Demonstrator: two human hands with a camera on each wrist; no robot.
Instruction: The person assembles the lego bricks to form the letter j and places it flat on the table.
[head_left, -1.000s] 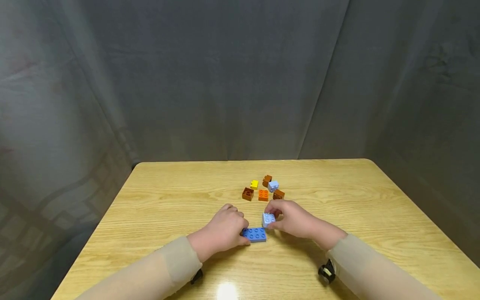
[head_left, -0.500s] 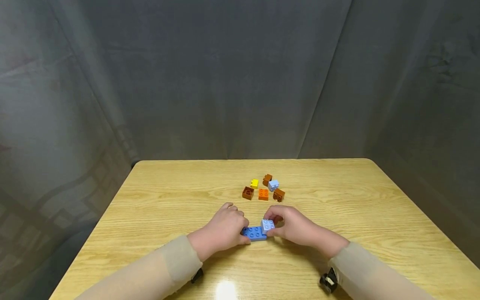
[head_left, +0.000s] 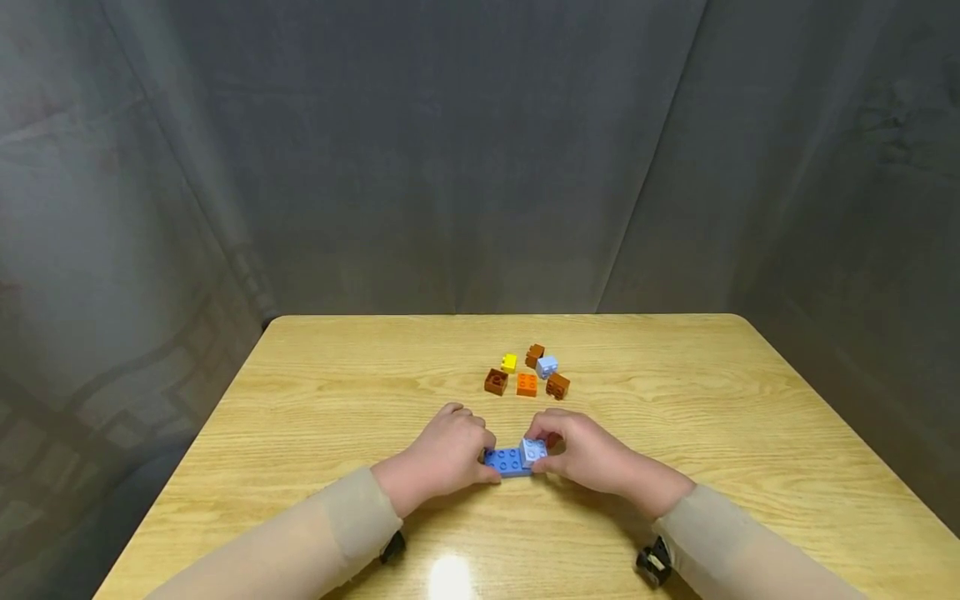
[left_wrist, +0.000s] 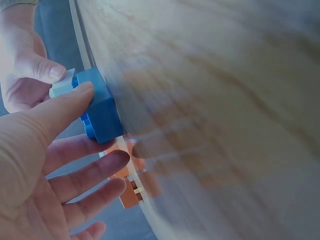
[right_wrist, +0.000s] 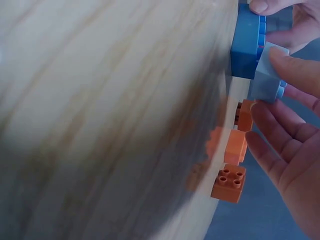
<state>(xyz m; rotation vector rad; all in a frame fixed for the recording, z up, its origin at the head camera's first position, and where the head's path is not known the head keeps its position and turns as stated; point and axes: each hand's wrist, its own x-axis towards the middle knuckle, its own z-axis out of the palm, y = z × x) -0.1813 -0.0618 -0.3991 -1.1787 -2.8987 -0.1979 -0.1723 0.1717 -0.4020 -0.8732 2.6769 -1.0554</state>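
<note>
A long blue toy building brick [head_left: 504, 464] lies studs up on the table, its left end pinched between the thumb and fingers of my left hand [head_left: 447, 454]. My right hand [head_left: 588, 452] pinches a small pale blue brick [head_left: 533, 451] at the blue brick's right end. Seen from the right wrist, the pale blue brick [right_wrist: 267, 75] meets the studded side of the blue brick [right_wrist: 246, 47] and looks slightly tilted; whether it is fully seated I cannot tell. In the left wrist view my thumb presses one side of the blue brick [left_wrist: 102, 107].
Beyond the hands lie loose bricks: a yellow one [head_left: 509, 363], an orange one [head_left: 527, 384], a second pale blue one [head_left: 547, 367], and brown ones at left [head_left: 496, 382], right [head_left: 557, 386] and back [head_left: 535, 356]. A grey curtain [head_left: 480, 167] hangs behind the wooden table [head_left: 337, 392].
My right hand has brought the pale blue brick toward me and slightly left, from behind the blue brick's right end onto it. The left hand has kept its hold.
</note>
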